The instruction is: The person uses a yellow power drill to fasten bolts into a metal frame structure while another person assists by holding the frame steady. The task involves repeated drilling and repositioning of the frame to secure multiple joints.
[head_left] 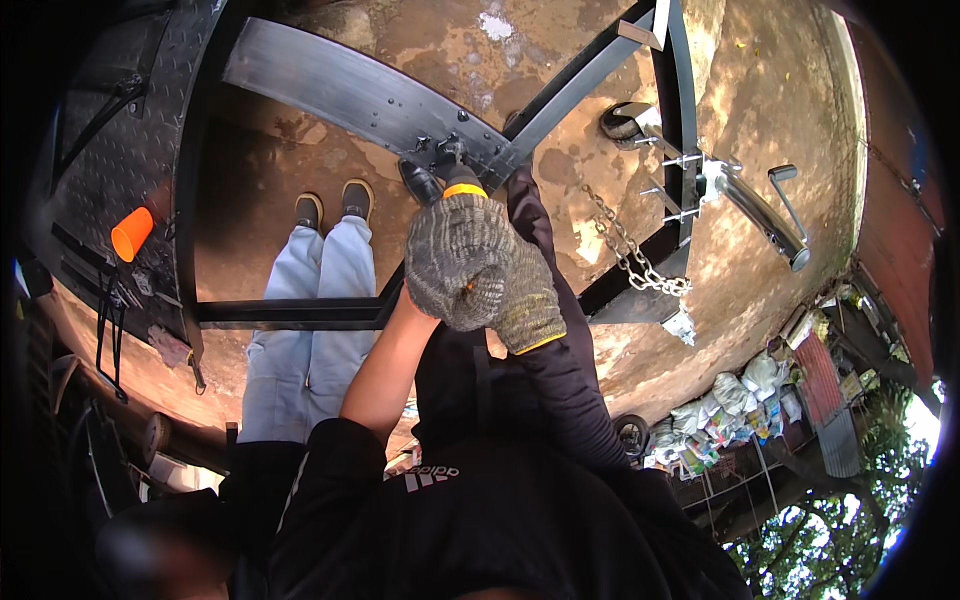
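Both my hands wear grey knitted work gloves and are closed around what looks like a power drill [466,189]. Only its black front end and orange collar show; the gloves hide its body. My left hand [450,255] wraps over the top, and my right hand [532,298] grips close against it on the right. The drill's tip meets a wide dark steel bar [340,80] near its right end. Dark bits, perhaps shavings, lie on the bar around the tip. The bar joins an angled steel beam [575,85] of a trailer-like frame.
At left, a tread-plate deck [125,130] carries an orange cup [132,234]. A person in light blue jeans [310,340] stands close on my left. At right are a chain [640,265] and a jack with a crank [760,205]. Filled bags [735,395] lie beyond.
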`<move>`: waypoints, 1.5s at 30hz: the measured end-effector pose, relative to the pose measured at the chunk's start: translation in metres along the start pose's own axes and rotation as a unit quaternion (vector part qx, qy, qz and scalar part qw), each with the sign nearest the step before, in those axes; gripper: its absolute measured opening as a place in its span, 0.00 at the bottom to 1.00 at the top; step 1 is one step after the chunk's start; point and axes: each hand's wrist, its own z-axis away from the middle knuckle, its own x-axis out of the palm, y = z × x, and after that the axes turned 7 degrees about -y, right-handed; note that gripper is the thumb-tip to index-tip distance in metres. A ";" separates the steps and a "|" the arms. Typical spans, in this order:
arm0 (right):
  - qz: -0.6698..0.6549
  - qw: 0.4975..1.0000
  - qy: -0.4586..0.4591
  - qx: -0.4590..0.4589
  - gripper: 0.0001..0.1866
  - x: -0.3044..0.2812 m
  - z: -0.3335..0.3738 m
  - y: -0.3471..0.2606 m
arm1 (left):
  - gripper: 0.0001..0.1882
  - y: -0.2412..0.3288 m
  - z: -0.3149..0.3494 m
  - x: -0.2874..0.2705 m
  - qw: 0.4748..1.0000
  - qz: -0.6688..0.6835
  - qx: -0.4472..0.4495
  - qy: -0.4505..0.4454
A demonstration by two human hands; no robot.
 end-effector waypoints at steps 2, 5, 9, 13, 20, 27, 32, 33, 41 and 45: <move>0.000 1.000 0.000 0.000 0.28 -0.001 -0.002 0.000 | 0.19 0.005 -0.008 -0.001 0.994 -0.095 0.042 0.009; -0.001 1.000 0.000 0.001 0.28 -0.001 -0.003 0.000 | 0.18 0.001 -0.007 0.002 0.995 -0.086 0.037 0.019; -0.005 1.000 0.004 0.001 0.28 -0.002 -0.004 -0.001 | 0.18 0.002 -0.010 -0.005 0.959 -0.280 0.035 0.006; -0.005 1.000 0.002 0.005 0.28 -0.004 0.001 -0.001 | 0.20 0.003 -0.007 -0.002 0.976 -0.217 0.017 0.017; -0.006 1.000 0.000 0.005 0.29 -0.007 0.001 0.000 | 0.18 -0.006 -0.008 0.002 0.956 -0.291 0.031 0.016; -0.011 1.000 0.000 0.010 0.29 -0.006 0.003 0.001 | 0.17 0.004 -0.007 -0.006 0.973 -0.229 0.021 -0.009; -0.012 1.000 -0.002 0.010 0.29 -0.007 0.001 0.000 | 0.18 0.004 -0.008 -0.002 0.977 -0.213 0.003 -0.004; -0.010 1.000 -0.002 0.012 0.29 -0.008 0.001 -0.001 | 0.18 0.001 -0.008 -0.002 0.975 -0.222 0.021 -0.002; -0.011 1.000 -0.004 0.017 0.29 -0.008 0.007 0.000 | 0.15 -0.001 -0.006 0.003 0.964 -0.267 -0.003 0.012; -0.013 1.000 0.000 0.017 0.30 -0.007 0.002 0.001 | 0.14 -0.011 0.000 0.013 0.970 -0.238 -0.001 0.041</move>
